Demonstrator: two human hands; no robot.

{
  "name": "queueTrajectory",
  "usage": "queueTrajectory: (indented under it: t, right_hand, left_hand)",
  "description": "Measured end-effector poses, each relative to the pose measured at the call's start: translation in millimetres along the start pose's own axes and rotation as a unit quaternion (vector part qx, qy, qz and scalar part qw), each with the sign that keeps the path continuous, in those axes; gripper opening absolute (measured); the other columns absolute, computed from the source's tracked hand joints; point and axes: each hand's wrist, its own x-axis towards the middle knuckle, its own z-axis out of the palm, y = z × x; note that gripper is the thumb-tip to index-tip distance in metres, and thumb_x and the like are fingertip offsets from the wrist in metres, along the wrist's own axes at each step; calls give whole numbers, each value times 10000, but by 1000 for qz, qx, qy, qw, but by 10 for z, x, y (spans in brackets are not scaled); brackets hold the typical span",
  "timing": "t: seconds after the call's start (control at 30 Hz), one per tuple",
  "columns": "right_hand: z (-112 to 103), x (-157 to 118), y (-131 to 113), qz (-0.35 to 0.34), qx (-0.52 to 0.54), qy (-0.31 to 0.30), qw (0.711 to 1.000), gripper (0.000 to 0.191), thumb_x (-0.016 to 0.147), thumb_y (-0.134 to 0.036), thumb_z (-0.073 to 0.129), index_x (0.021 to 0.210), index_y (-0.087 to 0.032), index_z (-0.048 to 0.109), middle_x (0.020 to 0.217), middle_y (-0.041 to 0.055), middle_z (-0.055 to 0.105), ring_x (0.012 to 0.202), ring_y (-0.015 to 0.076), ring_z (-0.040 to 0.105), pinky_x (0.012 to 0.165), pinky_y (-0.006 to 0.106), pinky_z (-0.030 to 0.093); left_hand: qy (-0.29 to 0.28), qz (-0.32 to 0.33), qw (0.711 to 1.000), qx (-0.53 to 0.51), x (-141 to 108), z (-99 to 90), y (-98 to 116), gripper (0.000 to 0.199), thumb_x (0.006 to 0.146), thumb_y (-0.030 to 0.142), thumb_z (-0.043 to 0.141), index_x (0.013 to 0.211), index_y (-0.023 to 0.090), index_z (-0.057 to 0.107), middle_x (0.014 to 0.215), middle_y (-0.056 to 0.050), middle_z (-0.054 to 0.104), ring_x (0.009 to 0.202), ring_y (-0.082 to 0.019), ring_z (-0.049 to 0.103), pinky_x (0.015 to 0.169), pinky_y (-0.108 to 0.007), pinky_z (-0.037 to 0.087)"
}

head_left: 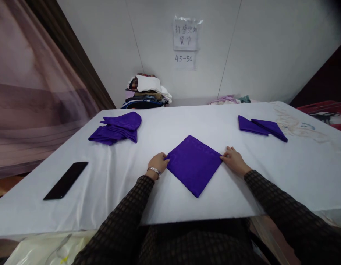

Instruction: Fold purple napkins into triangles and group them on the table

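Note:
A purple cloth napkin lies flat on the white-covered table, folded to a square and turned like a diamond, one corner pointing at me. My left hand, with a bracelet at its wrist, pinches the napkin's left corner. At the opposite corner my right hand has its thumb and forefinger closed on the cloth. Off to the left sits a loose heap of purple napkins. On the right side, two folded purple napkins partly overlap.
A black phone-like slab lies on the white tablecloth at the left. Behind the table are stacked fabrics and more cloth. Handwritten papers hang on the wall. A curtain borders the left; a red basket stands right.

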Motion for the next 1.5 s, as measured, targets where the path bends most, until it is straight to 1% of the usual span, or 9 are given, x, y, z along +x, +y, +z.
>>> queueTrajectory:
  t: [0.3,0.5,0.67,0.77,0.9,1.1,1.2,1.33,1.5]
  right_hand:
    - [48,73,60,-11,-10,0,1000,172,807,-303,534,726,-190,634,1381,113,440,1354,341,247,1048,565,235]
    - [-269,658,222,-64,-37,24,997,99,772,-247,585,760,-180,657,1392,101,446,1368,315,229,1068,534,231]
    - [-328,880,158,-92,-12,32,995,323,776,-269,592,1081,-174,640,1399,107,445,1374,291,237,1099,481,239]
    - [-240,621,-21,-139,13,3,990,422,803,-334,575,1188,-161,597,1428,112,408,1379,284,228,1112,451,232]
    - [-124,19,-324,-191,43,-69,978,510,842,-416,528,1290,-172,525,1460,114,360,1389,276,203,1111,482,210]
    - [-51,-705,-674,-231,42,-156,959,592,865,-518,479,1379,-229,426,1495,89,284,1399,262,164,1129,507,132]
    - [-25,-872,-738,-238,44,-168,956,598,878,-520,457,1401,-235,394,1499,86,274,1399,259,167,1133,500,133]
    - [-48,-945,-705,-234,38,-161,958,583,894,-508,439,1422,-282,342,1509,61,250,1402,243,157,1130,504,137]
    - [-93,-913,-475,-174,6,-79,982,581,908,-492,417,1417,-219,353,1505,104,263,1397,263,167,1104,531,186]
  left_hand:
    - [2,0,1000,1,-44,-20,35,119,778,289,554,856,209,593,837,-30,675,813,-189,609,655,-272,400]
    - [-62,75,991,-90,-480,238,400,278,751,251,595,1017,199,534,804,-8,657,748,-165,604,635,-256,410]
    - [-104,139,982,-69,-696,319,544,247,784,406,583,934,211,570,758,-11,653,710,-182,608,578,-269,394]
    - [-79,120,988,-57,-561,198,414,270,827,473,516,823,215,596,731,-9,655,691,-173,605,572,-268,385]
    - [-1,107,993,-46,-182,68,319,251,849,433,505,825,213,624,772,-11,670,719,-165,601,620,-268,402]
    - [64,146,982,-99,518,160,578,284,882,358,491,1012,168,658,1036,-62,658,847,-154,599,809,-264,438]
    - [61,152,981,-107,776,257,737,360,878,386,501,1089,132,643,1132,-101,622,958,-168,581,880,-262,421]
    - [60,150,982,-99,956,359,874,312,839,400,549,971,158,693,1116,-95,628,1066,-205,532,936,-293,389]
    - [64,123,987,-84,1074,395,904,199,794,330,590,791,168,704,1027,-87,646,1002,-202,555,887,-295,413]
